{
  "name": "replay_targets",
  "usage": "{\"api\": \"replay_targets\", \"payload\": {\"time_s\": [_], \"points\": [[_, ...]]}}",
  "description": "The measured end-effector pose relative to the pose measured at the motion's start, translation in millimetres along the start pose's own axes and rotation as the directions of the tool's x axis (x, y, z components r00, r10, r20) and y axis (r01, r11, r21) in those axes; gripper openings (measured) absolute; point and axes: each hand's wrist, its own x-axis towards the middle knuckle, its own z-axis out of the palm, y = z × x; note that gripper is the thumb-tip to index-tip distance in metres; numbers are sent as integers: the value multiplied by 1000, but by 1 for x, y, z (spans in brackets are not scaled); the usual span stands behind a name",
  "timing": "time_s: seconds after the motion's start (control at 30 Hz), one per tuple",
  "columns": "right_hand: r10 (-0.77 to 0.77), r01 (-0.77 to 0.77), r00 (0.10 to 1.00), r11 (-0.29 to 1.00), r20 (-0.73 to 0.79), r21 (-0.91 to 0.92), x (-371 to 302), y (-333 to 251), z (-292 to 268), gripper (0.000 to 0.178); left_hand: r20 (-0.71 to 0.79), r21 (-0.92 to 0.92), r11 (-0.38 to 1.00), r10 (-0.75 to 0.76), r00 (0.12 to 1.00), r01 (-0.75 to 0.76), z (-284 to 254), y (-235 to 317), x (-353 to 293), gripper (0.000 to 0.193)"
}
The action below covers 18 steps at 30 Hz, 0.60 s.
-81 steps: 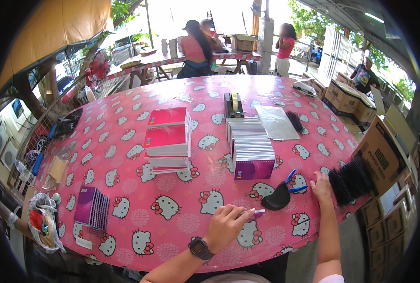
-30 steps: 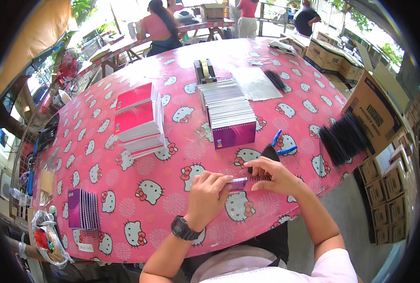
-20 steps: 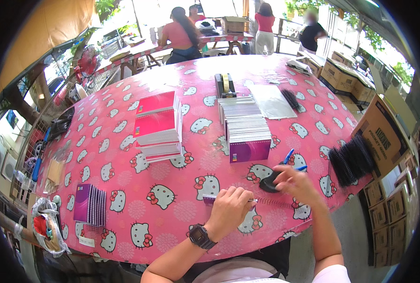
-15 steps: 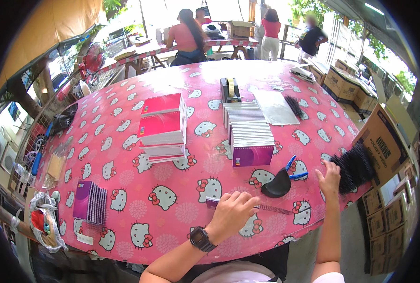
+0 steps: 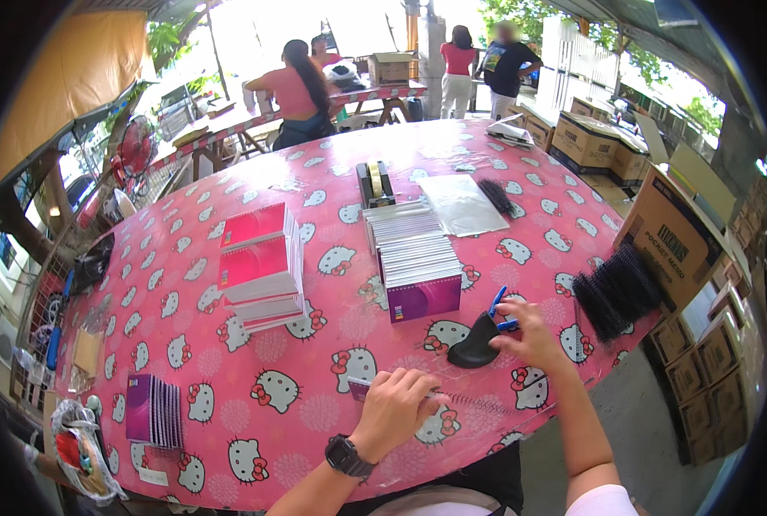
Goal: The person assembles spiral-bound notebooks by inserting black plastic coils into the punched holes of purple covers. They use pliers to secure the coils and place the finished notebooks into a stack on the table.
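One purple notepad (image 5: pixel 359 390) in work, gripped under the closed left hand (image 5: pixel 398 400) at the near side of the glossy pink bench (image 5: pixel 314 430). Thin, springy coil (image 5: pixel 486 404) runs well past its right end: binding judged incomplete. Right hand (image 5: pixel 529 335): fingers parted near blue handles (image 5: pixel 498 299) and a smooth black rounded pouch (image 5: pixel 474 344); contact cannot be told. Apparently done: coil-edged purple pads (image 5: pixel 151 413), left. Apparently left: purple pad row (image 5: pixel 424 299), pale paper edges; blocky red pads (image 5: pixel 254 267). Wiry black coils (image 5: pixel 611 297) heaped at right.
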Motion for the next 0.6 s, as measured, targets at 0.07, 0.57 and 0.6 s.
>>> {"api": "replay_targets", "payload": {"time_s": [0.07, 0.57, 0.6], "points": [[-39, 39, 992, 999, 122, 3, 6, -14, 17, 69, -23, -34, 999, 13, 1000, -13, -5, -1, 0, 24], [-45, 111, 980, 934, 196, -338, -2, -43, 42, 78, 66, -43, 999, 11, 998, -8, 0, -6, -7, 23], [-53, 118, 979, 936, 199, -332, -3, -42, 42, 77, 24, -72, 997, 23, 999, -21, -3, -5, -5, 22]]}}
